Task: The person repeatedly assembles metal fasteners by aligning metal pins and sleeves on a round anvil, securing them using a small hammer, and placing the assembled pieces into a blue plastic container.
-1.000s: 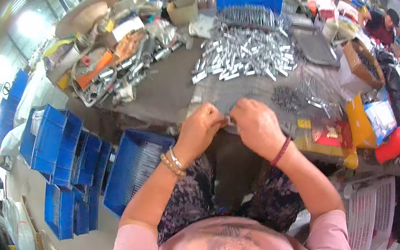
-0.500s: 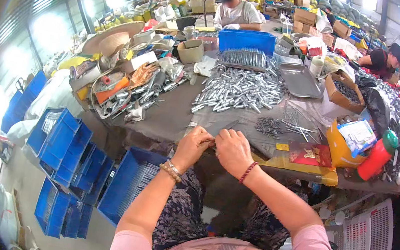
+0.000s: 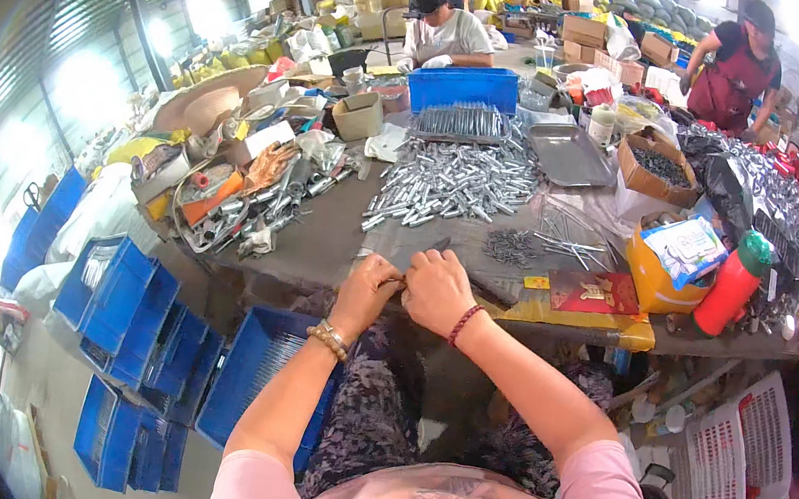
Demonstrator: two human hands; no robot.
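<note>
At the front edge of the workbench (image 3: 326, 230), my left hand (image 3: 368, 293) and my right hand (image 3: 439, 292) meet with their fingertips close together. Both are closed in a pinch, and whatever sits between the fingers is too small and covered to name. Just beyond my hands, a heap of shiny metal tubes (image 3: 453, 184) spreads over the bench. To its right lie a small dark pile of screw-like parts (image 3: 511, 247) and several thin metal rods (image 3: 567, 239). A dark pointed piece (image 3: 441, 243) shows just past my right hand.
Blue bins (image 3: 233, 399) holding thin rods stand at my left, some stacked. A blue bin (image 3: 463, 89), metal tray (image 3: 568, 155), cardboard box (image 3: 658, 167), red bottle (image 3: 733, 283) and yellow container (image 3: 663, 279) occupy the bench. Co-workers (image 3: 447, 39) work across it.
The view has shifted slightly, so the bench appears further left. My hands stay pinched together at the bench edge. At the right, a co-worker in a dark red apron now stands more upright.
</note>
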